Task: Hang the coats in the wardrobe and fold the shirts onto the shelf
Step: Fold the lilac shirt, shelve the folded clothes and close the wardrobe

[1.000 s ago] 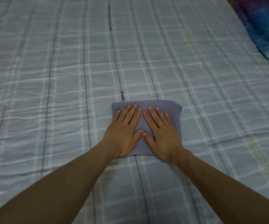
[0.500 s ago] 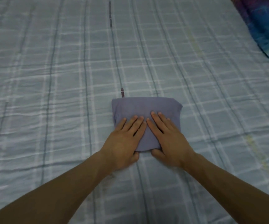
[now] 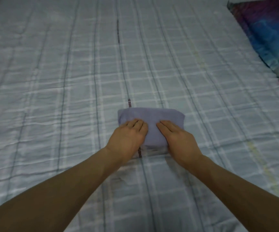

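A: What is seen nearest to the folded shirt (image 3: pixel 150 124)?

B: Two bare forearms are stretched toward it from the near edge. The left hand (image 3: pixel 128 137) is laid over the shirt's near left corner and the right hand (image 3: pixel 179 139) over its near right corner. On each, the fingers are extended and kept close together, resting on top of the cloth; the thumbs are hidden at the near edge, so whether a grip has been taken underneath cannot be told. Nothing else is held.

A: And where is the shirt placed?

B: It is lying on the checked bedsheet (image 3: pixel 60 97), folded into a compact lavender rectangle, with the sheet spread on every side of it. A short printed mark on one of the sheet's dark stripes is touched by the shirt's far left corner.

A: How far along is the task judged to be?

B: The folding of this shirt appears finished or nearly so; from the placing of the hands, a lift is judged likely to be called for. The shelf has not yet been reached, and neither shelf nor wardrobe is shown, so the hanging of coats cannot be assessed.

A: What can be counted?

B: One shirt, two hands, no coats, no hangers. Beyond the shirt and well off to its right, one blue and purple patterned pillow (image 3: pixel 269 36) is seen at the far corner of the bed.
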Tool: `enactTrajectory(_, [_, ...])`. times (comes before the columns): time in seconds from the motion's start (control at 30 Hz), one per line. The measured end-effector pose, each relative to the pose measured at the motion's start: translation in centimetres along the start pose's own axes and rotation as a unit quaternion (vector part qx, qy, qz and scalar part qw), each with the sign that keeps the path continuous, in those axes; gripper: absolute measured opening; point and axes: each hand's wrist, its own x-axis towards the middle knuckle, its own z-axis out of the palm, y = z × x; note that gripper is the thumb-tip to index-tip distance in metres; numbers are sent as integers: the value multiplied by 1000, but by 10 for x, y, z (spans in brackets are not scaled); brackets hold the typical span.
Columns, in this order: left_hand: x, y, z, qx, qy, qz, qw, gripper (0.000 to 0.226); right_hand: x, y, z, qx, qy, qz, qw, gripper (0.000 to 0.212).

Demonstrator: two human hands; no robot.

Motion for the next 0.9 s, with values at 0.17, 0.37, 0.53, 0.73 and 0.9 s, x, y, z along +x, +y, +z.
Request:
enactTrajectory(0.17, [-22,-11,-78,10,28,-15,999,47,21,-33,-75,-6,-59,-1,998,57])
enactTrajectory(0.37, [-72,-21,-201,36,42,-40,998,37,33,-102,-186,-32,-32,-28,999,49])
enactTrajectory(0.53, [-120,-27,-311,83,69,-45,993,39,41,-164,-279,-20,20,-54,998,47])
enactTrajectory(0.73, [-183,-22,-423,140,115,-86,980,27,53,-226,-376,-12,62,-115,991,55])
enactTrajectory(0.9, [-252,-11,-489,190,136,-151,961,34,55,-285,-431,10,104,-202,974,44])
